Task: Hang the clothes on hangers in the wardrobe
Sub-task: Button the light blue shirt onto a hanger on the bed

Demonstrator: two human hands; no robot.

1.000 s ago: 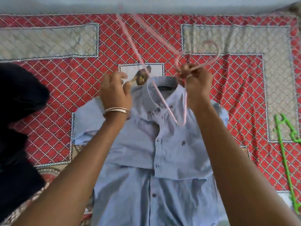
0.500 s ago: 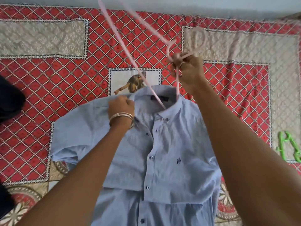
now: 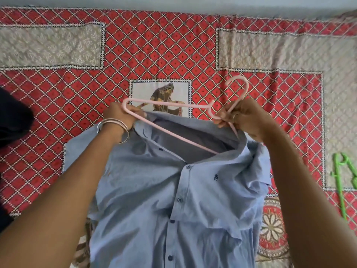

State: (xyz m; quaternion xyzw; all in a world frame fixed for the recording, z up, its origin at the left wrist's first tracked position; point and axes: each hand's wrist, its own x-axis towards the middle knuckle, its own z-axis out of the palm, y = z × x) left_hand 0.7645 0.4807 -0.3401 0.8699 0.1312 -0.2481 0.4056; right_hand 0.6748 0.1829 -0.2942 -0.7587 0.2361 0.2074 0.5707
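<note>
A light blue buttoned shirt [image 3: 146,200] lies front-up on the bed, its collar raised and held wide. A pink plastic hanger [image 3: 164,103] lies across the collar opening, one arm running down inside the neck. My left hand [image 3: 119,117] grips the shirt's left collar edge together with the hanger's left corner. My right hand [image 3: 245,118] pinches the hanger just below its hook, beside the right collar edge.
The bed is covered by a red diamond-patterned spread [image 3: 164,49] with beige panels. A green hanger [image 3: 340,182] lies at the right edge. A dark garment [image 3: 13,120] sits at the left edge. A pale wall runs along the top.
The hanger swung down from upright to lie across the collar, one arm slipping inside the neck. My left hand moved to the collar's left edge and took the hanger's corner too.
</note>
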